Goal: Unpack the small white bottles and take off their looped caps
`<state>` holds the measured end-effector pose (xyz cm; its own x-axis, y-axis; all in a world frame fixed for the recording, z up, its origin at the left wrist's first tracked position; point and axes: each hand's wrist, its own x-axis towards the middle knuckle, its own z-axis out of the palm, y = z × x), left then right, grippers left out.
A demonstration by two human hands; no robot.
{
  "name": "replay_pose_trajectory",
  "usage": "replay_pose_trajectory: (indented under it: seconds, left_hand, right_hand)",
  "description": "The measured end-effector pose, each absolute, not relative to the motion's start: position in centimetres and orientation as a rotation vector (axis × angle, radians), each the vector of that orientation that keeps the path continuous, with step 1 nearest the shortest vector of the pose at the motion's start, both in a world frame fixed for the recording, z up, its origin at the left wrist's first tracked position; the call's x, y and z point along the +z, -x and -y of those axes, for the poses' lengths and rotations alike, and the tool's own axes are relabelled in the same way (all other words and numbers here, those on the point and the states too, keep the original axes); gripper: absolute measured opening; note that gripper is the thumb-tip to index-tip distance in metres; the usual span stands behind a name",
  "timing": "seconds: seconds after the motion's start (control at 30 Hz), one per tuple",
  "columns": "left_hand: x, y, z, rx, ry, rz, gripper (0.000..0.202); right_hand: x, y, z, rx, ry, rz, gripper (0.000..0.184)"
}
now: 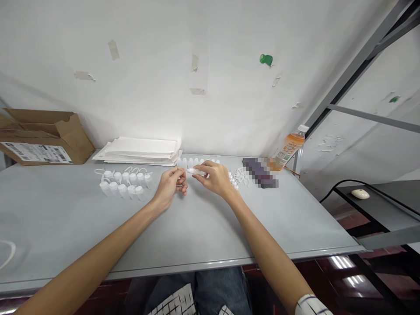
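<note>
Between the fingertips of my right hand (213, 177) a small white plastic bottle (194, 171) lies sideways, its narrow end pointing left. My left hand (171, 184) meets that end with thumb and index finger pinched; whatever is in the pinch is too small to make out. Behind my hands stands a row of small white bottles (190, 162), partly hidden by them. To the left, two rows of white capped bottles (123, 189) sit close together, some with white cord loops (134, 170). Loose white cord loops (242, 176) and small white parts (232, 180) lie beyond my right wrist.
An open cardboard box (42, 135) and a stack of white sheets (141, 148) stand against the wall. A drink bottle (288, 148) and a blurred-out dark object (260, 173) are at right. A white curved strip (9, 253) lies at the table's (197, 236) left.
</note>
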<state>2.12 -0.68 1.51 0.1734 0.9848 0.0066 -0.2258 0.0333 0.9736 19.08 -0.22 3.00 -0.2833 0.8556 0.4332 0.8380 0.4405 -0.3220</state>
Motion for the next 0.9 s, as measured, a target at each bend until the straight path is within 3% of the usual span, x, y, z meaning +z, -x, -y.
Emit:
replay_pose_trajectory:
  seconds: [0.67,0.9]
  left_hand:
    - [0.8,-2.1,0.8,1.255,-1.501,-1.018,0.014]
    - [0.0,-2.1,0.4,1.1,-1.599,-1.214,0.031]
  right_hand:
    - [3.1,-20.1,-0.1,0.107,1.444,1.966,0.02]
    - [3.6,-20.0,0.2,0.401,1.352,1.928,0.022]
